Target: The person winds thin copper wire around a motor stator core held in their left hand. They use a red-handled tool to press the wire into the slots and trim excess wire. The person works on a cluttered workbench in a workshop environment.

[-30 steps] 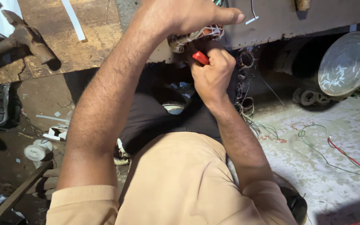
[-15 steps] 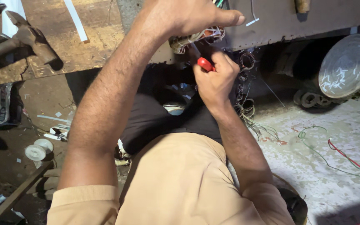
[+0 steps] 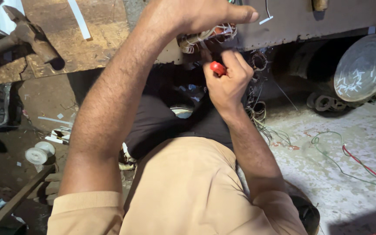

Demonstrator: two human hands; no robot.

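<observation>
Left hand (image 3: 196, 15) is clamping the coil (image 3: 207, 37) from above; right hand (image 3: 227, 80), gripping a red tool (image 3: 217, 68), is sitting just below at 5 o'clock. The tool's long axis is pointing up toward 11 o'clock into the coil.

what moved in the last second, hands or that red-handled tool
The right hand lifted the red-handled tool slightly toward the wire bundle, regripping it a little. The left hand kept its hold on the bundle. Hammer, white spool and round metal lid stayed put.

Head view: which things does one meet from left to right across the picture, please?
hammer → white spool → left hand → red-handled tool in right hand → round metal lid
</observation>
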